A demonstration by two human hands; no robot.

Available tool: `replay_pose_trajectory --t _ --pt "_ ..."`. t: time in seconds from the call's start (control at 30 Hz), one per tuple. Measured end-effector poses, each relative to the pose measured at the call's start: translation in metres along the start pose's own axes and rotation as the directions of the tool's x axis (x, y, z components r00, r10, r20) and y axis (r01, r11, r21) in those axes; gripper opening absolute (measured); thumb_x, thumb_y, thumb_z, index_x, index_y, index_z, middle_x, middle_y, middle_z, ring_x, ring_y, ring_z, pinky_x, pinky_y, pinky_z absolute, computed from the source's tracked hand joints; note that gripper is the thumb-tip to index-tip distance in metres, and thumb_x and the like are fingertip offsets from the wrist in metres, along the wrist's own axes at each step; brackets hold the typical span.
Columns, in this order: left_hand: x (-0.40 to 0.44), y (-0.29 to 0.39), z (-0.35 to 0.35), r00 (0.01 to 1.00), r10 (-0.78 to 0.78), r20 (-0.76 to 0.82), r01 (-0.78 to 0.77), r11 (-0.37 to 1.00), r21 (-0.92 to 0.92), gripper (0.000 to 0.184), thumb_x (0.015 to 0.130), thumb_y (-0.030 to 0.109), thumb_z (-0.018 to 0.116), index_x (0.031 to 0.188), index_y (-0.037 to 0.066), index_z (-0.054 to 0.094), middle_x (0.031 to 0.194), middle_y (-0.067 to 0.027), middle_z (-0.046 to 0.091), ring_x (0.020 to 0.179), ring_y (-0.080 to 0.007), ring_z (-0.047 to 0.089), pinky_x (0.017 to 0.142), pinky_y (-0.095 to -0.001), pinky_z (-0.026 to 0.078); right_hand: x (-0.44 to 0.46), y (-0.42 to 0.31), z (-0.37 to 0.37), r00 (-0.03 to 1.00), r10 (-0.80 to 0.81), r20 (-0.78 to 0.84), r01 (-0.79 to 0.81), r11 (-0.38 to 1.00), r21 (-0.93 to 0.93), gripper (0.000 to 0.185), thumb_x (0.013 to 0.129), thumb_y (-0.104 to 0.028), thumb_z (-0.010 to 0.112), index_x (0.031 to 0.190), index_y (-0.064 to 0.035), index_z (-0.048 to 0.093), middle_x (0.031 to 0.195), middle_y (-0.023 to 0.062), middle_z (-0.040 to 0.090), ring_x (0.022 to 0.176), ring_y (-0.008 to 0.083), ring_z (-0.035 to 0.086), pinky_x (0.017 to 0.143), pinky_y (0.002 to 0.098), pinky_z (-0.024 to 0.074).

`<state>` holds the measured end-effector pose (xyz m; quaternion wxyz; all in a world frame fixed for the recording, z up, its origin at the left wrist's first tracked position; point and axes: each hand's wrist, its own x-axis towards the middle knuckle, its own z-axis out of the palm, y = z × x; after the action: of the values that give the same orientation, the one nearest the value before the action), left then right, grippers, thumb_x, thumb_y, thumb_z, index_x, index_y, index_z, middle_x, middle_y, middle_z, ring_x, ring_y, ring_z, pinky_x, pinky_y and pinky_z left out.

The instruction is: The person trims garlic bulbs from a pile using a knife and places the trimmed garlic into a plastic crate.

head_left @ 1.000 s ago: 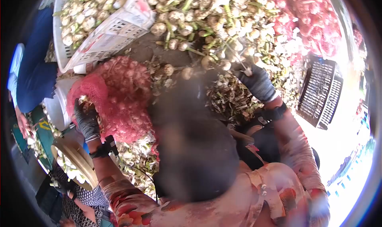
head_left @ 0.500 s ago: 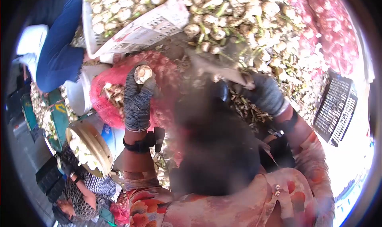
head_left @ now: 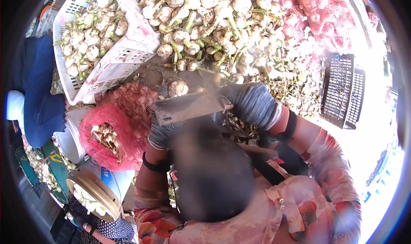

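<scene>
My right hand point(head_left: 252, 105), in a grey knitted glove, is closed around the handle end of a broad-bladed knife point(head_left: 188, 107). Its worn flat blade points left, across the front of my left hand point(head_left: 162, 132). That hand wears a similar glove, and the blade hides much of its fingers. Just beyond the blade, a garlic bulb point(head_left: 178, 88) sits against the left fingertips and appears gripped by them. A dark, blurred rounded shape point(head_left: 214, 171) covers the area below the knife.
A heap of garlic bulbs with green stems point(head_left: 205, 21) lies ahead. At left stand a white crate point(head_left: 115, 72) of garlic, a red mesh bag point(head_left: 124, 115) and a bucket point(head_left: 100, 192) of pale pieces. A black crate point(head_left: 342, 90) is at right. Other people sit at left.
The knife has come left and down, from a blurred swing to lying across my left hand. My left hand has moved right and lower in the view with the bulb. The view has shifted too.
</scene>
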<state>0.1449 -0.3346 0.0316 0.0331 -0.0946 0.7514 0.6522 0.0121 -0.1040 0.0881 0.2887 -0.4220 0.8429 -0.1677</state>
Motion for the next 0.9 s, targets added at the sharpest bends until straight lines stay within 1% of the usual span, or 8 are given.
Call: replay_pose_trajectory --t 0.33,0.43,0.5,0.57,0.63,0.73,0.8,0.9 --pt "0.001 -0.011 0.002 0.947 0.306 0.095 -0.309 0.797 0.518 0.032 0.084 0.021 0.059 0.112 0.006 0.065 0.11 -0.011 0.066 0.094 -0.0275 0.064 0.08 -0.044 0.051 0.003 0.001 0.007 1.0 0.02 -0.016 -0.02 1.0 -0.017 0.031 0.078 -0.027 0.065 0.106 -0.0132 0.063 0.082 0.0132 0.066 0.075 0.0323 0.066 0.066 0.0399 0.052" --pt "0.005 -0.011 0.007 0.984 -0.134 0.115 0.153 0.972 -0.18 0.033 0.086 0.021 0.061 0.113 0.003 0.061 0.108 -0.0113 0.065 0.083 -0.0198 0.065 0.068 -0.0337 0.053 0.006 0.027 0.034 0.993 0.033 -0.11 -0.033 0.999 0.007 0.029 0.078 -0.026 0.065 0.105 -0.0135 0.063 0.082 0.0138 0.066 0.075 0.0325 0.067 0.065 0.0398 0.0522" --pt "0.004 -0.004 0.015 0.987 -0.146 0.059 0.155 0.972 -0.176 0.047 0.084 0.009 0.063 0.128 0.001 0.048 0.104 -0.0067 0.063 0.084 -0.0187 0.063 0.072 -0.0285 0.052 0.006 0.054 0.054 0.99 0.001 -0.142 -0.005 1.0 -0.027 0.027 0.082 -0.025 0.064 0.106 -0.0136 0.062 0.084 0.0143 0.067 0.075 0.0323 0.067 0.066 0.0389 0.0528" --pt "0.009 0.033 0.021 0.958 -0.281 0.061 0.287 0.937 -0.2 0.059 0.082 0.005 0.065 0.135 0.001 0.04 0.103 -0.0055 0.06 0.084 -0.0193 0.062 0.073 -0.0273 0.052 0.013 0.085 0.069 0.913 0.406 0.028 -0.405 0.913 -0.036 0.026 0.086 -0.026 0.062 0.109 -0.0132 0.062 0.082 0.0144 0.067 0.072 0.0343 0.065 0.066 0.0383 0.0529" --pt "0.015 0.046 0.019 0.914 -0.399 0.075 0.405 0.888 -0.216 0.065 0.081 0.004 0.066 0.138 0.001 0.035 0.104 -0.0058 0.058 0.084 -0.0203 0.062 0.073 -0.0279 0.052 0.005 0.085 0.051 0.867 0.497 0.033 -0.496 0.868 -0.037 0.024 0.09 -0.026 0.062 0.109 -0.0115 0.061 0.079 0.0098 0.065 0.071 0.0299 0.063 0.068 0.0361 0.0524" --pt "0.022 0.024 0.028 0.915 -0.393 0.087 0.401 0.869 -0.29 0.067 0.081 0.009 0.068 0.139 0.002 0.035 0.111 -0.0103 0.056 0.097 -0.0204 0.058 0.08 -0.0295 0.05 0.0 0.054 0.039 0.949 0.303 -0.086 -0.138 0.646 0.751 0.028 0.089 -0.033 0.068 0.096 -0.0059 0.064 0.08 0.0031 0.063 0.076 0.0137 0.056 0.07 0.0298 0.0481" --pt "0.036 0.013 0.033 0.97 0.232 0.069 -0.242 0.934 0.262 0.058 0.083 0.008 0.068 0.135 -0.002 0.043 0.112 -0.0129 0.059 0.096 -0.0214 0.06 0.086 -0.0342 0.05 0.018 0.052 0.06 0.969 0.201 -0.142 -0.007 0.6 0.8 0.032 0.089 -0.035 0.066 0.108 -0.0093 0.064 0.083 0.0033 0.064 0.075 0.0156 0.059 0.07 0.0292 0.0487" --pt "0.043 0.029 0.041 0.927 0.367 0.074 -0.358 0.809 0.466 0.06 0.084 0.007 0.065 0.138 -0.002 0.04 0.122 -0.0144 0.054 0.109 -0.0248 0.055 0.093 -0.0353 0.046 0.042 0.039 0.069 0.973 0.227 -0.046 -0.142 0.742 0.655 0.043 0.086 -0.047 0.065 0.102 -0.0074 0.063 0.076 0.0096 0.061 0.071 0.022 0.059 0.068 0.0351 0.0485"
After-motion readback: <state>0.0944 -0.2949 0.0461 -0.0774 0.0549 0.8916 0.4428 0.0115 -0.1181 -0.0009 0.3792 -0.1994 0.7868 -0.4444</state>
